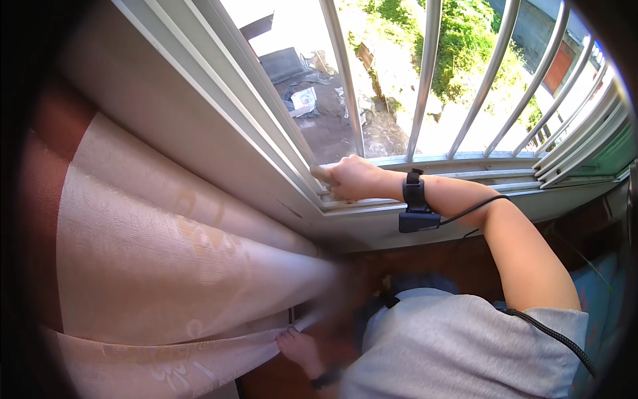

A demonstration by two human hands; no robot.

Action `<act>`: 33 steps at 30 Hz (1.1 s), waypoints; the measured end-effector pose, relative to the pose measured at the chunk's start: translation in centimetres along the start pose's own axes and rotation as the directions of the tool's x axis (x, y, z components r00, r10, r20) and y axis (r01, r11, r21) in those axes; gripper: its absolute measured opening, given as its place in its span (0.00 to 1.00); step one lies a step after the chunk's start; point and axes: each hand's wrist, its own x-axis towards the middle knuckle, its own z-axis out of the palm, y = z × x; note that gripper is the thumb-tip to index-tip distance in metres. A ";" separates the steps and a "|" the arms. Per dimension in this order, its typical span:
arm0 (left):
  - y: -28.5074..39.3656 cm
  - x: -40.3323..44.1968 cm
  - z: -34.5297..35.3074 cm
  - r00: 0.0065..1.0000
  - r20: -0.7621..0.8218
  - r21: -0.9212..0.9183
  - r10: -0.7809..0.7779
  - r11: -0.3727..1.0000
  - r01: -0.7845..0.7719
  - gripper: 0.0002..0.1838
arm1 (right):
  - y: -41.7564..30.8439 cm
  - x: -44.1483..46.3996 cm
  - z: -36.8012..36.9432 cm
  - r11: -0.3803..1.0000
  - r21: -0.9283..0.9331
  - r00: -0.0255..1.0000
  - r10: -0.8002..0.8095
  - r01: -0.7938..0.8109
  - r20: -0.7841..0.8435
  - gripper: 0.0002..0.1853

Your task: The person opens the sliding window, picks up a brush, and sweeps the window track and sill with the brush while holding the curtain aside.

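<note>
My right hand [354,178] reaches across to the lower left corner of the window frame [266,143]. Its fingers are curled down against the sill track [379,200], and a small tan piece shows at the fingertips, too unclear to name. A black strap with a small box [417,216] sits on that wrist. Low in the view, my left hand [300,349] is closed on the edge of a pale patterned curtain [173,266], which spreads out in folds to the left. Part of the left fingers is hidden by the fabric.
Metal bars [426,80] stand outside the window opening. Stacked sliding frames with green glass [601,159] are at the right. A black cable [555,338] runs over my sleeve and along my arm. Reddish-brown floor [458,263] lies below the sill.
</note>
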 end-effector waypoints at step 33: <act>0.1 -1.2 0.8 0.995 -0.049 -0.022 -0.082 0.996 0.081 0.05 | 1.5 1.3 2.9 0.980 0.147 0.972 -0.103 0.136 -0.212 0.15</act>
